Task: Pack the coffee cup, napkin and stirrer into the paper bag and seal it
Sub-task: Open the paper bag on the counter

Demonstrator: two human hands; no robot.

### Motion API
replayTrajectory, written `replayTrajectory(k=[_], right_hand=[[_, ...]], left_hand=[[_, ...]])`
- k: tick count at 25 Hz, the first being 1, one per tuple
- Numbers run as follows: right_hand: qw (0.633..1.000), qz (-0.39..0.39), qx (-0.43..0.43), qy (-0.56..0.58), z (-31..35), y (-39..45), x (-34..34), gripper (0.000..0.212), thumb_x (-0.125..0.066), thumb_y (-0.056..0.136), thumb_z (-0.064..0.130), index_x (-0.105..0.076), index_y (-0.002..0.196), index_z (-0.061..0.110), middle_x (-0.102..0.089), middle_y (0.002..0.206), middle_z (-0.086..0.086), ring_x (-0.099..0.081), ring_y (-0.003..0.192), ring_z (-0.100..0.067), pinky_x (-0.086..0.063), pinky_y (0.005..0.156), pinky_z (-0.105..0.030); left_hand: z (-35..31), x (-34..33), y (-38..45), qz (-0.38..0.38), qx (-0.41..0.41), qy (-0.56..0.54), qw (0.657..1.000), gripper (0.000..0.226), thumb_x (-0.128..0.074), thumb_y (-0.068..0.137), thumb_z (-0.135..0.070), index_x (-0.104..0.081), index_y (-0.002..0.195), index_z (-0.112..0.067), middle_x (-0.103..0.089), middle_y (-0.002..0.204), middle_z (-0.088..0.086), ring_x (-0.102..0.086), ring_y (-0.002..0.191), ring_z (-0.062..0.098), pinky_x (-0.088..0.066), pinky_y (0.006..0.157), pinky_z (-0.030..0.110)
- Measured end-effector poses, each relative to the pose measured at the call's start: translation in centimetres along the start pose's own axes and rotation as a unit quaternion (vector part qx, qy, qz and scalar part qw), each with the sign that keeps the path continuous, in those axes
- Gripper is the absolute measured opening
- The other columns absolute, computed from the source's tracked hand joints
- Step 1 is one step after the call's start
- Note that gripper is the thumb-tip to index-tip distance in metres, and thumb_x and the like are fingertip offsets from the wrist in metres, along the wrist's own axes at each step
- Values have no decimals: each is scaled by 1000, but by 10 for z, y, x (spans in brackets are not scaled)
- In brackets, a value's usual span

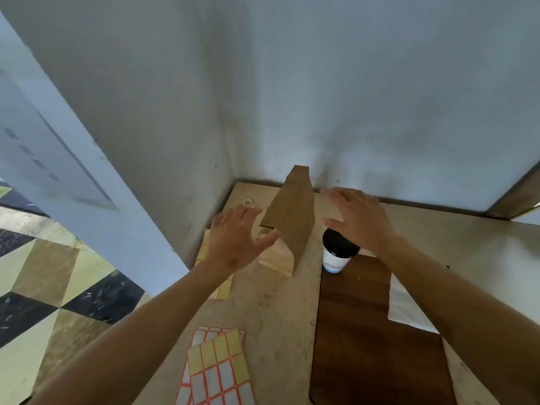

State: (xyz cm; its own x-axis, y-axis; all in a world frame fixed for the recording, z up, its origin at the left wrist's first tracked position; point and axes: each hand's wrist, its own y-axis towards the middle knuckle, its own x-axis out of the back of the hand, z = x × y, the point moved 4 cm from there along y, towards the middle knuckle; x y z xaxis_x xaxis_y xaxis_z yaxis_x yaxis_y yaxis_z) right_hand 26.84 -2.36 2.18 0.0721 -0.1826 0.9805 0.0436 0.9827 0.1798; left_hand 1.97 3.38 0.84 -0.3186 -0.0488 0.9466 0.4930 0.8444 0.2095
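Paper bag [292, 217] stands between left hand [236, 241], seemingly touching, and right hand [356, 220].

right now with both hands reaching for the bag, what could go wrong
The paper bag stands upright and narrow, top folded, nothing visibly bracing it; a careless touch from the left hand could tip it. The right hand hovers just over the coffee cup, so a low sweep may knock it onto the dark board. I cannot see the stirrer.

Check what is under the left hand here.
Under the left hand lies a yellow label sheet on the counter. The hand and forearm cover most of it, so anything else beneath cannot be seen.
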Motion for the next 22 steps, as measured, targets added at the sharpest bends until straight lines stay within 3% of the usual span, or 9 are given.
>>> replayTrajectory(k=[3, 7, 11, 15, 18, 22], right_hand=[[998, 31, 32, -36, -3, 47, -17, 65, -58, 89, 43, -29, 145, 30, -42, 148, -2, -40, 135, -28, -38, 104, -50], [994, 73, 46, -66, -7, 94, -38, 67, -60, 90, 29, -23, 145, 32, -33, 153, -3, -35, 137, -31, -38, 102, -50], [992, 93, 57, -67, -12, 123, -51, 57, -55, 92, 33, -29, 143, 36, -28, 154, -1, -35, 136, -31, -40, 100, -48], [997, 46, 53, -31, -14, 127, -58, 37, -50, 96, 33, -45, 132, 38, -41, 146, 1, -50, 121, -29, -44, 89, -43], [999, 10, 33, 8, -9, 125, -59, 28, -49, 97, 37, -56, 123, 33, -50, 136, -2, -55, 112, -26, -46, 77, -38], [999, -15, 15, 42, -4, 117, -51, 24, -48, 97, 37, -60, 117, 33, -52, 128, 0, -56, 108, -23, -47, 76, -36]], left_hand=[[-2, -14, 24, 29, 4, 27, 999, 69, -40, 80, -77, -50, 126, -27, -51, 132, -2, -48, 119, 20, -39, 99, 42], [0, -29, 41, 48, 9, 55, 997, 64, -36, 79, -78, -55, 110, -26, -58, 114, -5, -50, 107, 17, -39, 93, 41], [2, -39, 47, 52, -15, 74, 996, 58, -32, 82, -73, -58, 100, -24, -62, 96, -6, -53, 90, 16, -37, 87, 39], [1, -46, 49, 56, -21, 72, 996, 48, -33, 88, -62, -61, 91, -23, -63, 80, -7, -56, 72, 13, -37, 81, 36], [-2, -48, 47, 62, -20, 48, 997, 37, -37, 93, -49, -57, 81, -21, -59, 68, -6, -55, 59, 12, -47, 71, 34], [1, -36, 41, 48, -26, 54, 997, 27, -37, 97, -33, -46, 75, -20, -53, 66, -4, -48, 53, 13, -45, 63, 32]])
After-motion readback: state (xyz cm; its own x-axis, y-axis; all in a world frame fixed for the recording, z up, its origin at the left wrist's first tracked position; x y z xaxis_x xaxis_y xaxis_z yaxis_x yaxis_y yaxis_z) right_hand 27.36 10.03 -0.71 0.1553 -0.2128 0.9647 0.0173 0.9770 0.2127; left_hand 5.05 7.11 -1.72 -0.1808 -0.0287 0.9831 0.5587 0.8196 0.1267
